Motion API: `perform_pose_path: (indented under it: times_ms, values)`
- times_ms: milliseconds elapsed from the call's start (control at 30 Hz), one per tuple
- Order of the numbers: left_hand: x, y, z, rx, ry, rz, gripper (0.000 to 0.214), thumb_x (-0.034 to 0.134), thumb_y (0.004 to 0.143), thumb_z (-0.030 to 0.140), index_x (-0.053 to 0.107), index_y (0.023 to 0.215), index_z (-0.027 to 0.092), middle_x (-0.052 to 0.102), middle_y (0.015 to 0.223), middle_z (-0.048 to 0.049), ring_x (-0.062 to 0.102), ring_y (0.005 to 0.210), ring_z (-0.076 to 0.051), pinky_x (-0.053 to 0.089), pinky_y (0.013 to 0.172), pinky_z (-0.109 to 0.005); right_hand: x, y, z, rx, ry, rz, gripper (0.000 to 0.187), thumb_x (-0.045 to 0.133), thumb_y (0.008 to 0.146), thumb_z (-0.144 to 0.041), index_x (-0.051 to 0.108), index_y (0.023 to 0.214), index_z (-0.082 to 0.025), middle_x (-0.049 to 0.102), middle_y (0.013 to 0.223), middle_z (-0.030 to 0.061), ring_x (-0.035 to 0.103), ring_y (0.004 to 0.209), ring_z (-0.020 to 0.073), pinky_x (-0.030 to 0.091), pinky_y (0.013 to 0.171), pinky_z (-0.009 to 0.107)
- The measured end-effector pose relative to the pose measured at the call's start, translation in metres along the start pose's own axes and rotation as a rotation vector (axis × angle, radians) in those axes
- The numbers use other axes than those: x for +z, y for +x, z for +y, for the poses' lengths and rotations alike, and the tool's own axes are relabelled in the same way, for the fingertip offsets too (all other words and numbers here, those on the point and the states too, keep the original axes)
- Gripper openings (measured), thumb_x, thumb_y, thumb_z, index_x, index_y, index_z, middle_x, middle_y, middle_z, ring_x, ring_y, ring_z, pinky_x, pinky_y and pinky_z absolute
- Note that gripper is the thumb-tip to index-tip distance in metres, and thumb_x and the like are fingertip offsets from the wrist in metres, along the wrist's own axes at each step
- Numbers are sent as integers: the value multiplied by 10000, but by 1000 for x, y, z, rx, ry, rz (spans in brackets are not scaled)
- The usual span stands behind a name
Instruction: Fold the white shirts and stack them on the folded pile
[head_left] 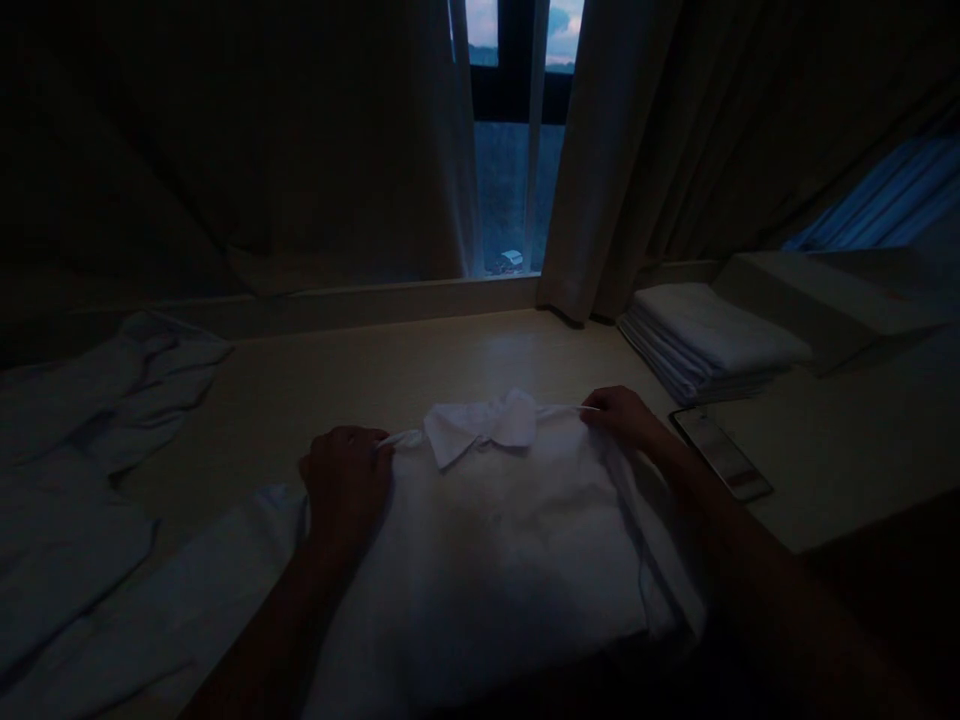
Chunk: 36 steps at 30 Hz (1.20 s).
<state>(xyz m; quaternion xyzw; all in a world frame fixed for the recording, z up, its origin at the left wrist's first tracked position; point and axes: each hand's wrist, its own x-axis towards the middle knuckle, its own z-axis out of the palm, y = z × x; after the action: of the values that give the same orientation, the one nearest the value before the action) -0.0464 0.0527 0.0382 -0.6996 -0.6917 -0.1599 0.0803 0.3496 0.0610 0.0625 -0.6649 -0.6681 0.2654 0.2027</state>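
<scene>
A white shirt [495,540] lies flat on a pale table [360,375] in dim light, its collar [484,425] at the far side. My left hand [346,480] is closed on the shirt's left shoulder edge. My right hand [621,415] pinches the right shoulder edge beside the collar. One sleeve [187,600] trails off toward the lower left.
A stack of folded white cloths [709,340] sits at the right rear, with a phone [722,452] lying in front of it. Crumpled pale garments [97,440] lie at the left. Curtains [622,150] frame a window [514,140] behind the table.
</scene>
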Motion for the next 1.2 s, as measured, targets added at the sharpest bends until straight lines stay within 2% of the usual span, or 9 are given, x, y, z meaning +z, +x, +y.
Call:
perform_pose_path:
  times_ms: [133, 233, 400, 500, 600, 800, 933, 1067, 1200]
  values:
    - [-11, -11, 29, -10, -109, -48, 371, 458, 860, 443, 646, 1059, 193, 634, 1102, -137, 550, 1067, -316, 402, 877, -450, 22, -11, -26, -142, -351, 312, 211, 609, 812, -211, 677, 1001, -147, 660, 1023, 143, 565, 1010, 253, 395, 851, 336]
    - [-11, -15, 43, -176, -420, -294, 368, 509, 816, 546, 628, 938, 220, 687, 889, -69, 639, 785, -221, 452, 714, -344, 45, -20, -49, -192, -212, 206, 157, 563, 883, -291, 654, 949, -181, 679, 928, 87, 609, 874, 196, 414, 781, 292]
    - [0, -18, 53, -605, -1080, -477, 546, 696, 666, 456, 495, 1099, 190, 664, 733, -24, 582, 470, -155, 455, 491, -305, 72, -13, -56, 118, 87, 16, 330, 726, 741, -312, 612, 1005, -149, 684, 810, 70, 639, 711, 185, 414, 605, 264]
    - [6, -20, 58, -678, -1316, -465, 520, 742, 613, 376, 488, 1022, 177, 614, 627, 22, 550, 433, -127, 428, 437, -261, 80, -2, -51, 340, 391, 6, 526, 763, 688, -295, 560, 1145, -131, 666, 708, 47, 600, 516, 159, 395, 486, 255]
    - [12, -21, 62, -677, -1339, -406, 474, 762, 578, 311, 466, 930, 200, 606, 641, 50, 489, 385, -79, 360, 386, -215, 87, 3, -48, 440, 575, -9, 521, 815, 601, -283, 599, 1051, -136, 622, 607, 9, 541, 429, 125, 355, 415, 227]
    - [18, -23, 59, -602, -1317, -355, 494, 795, 544, 295, 459, 898, 220, 622, 728, 39, 601, 509, -115, 430, 433, -220, 86, 0, -49, 321, 970, -62, 269, 774, 635, -300, 553, 741, -189, 516, 543, -61, 435, 392, 66, 317, 347, 177]
    - [16, -23, 59, -609, -1420, -332, 513, 803, 536, 285, 462, 915, 225, 644, 830, 5, 674, 719, -174, 534, 585, -287, 76, 0, -51, 267, 1196, -103, 301, 790, 644, -267, 546, 805, -195, 589, 699, -27, 606, 594, 120, 521, 513, 223]
    - [9, -23, 63, -610, -1396, -264, 476, 782, 541, 249, 477, 906, 225, 636, 807, 26, 645, 681, -135, 522, 640, -276, 70, 1, -53, 318, 1332, -222, 194, 704, 734, -206, 539, 836, -187, 586, 679, -14, 628, 583, 139, 545, 531, 243]
    - [3, -22, 67, -524, -1277, -208, 404, 755, 574, 286, 489, 870, 218, 649, 805, 16, 626, 695, -121, 484, 632, -233, 69, 0, -57, 180, 1499, -326, 90, 560, 822, -191, 597, 890, -146, 665, 883, 87, 658, 887, 199, 565, 810, 331]
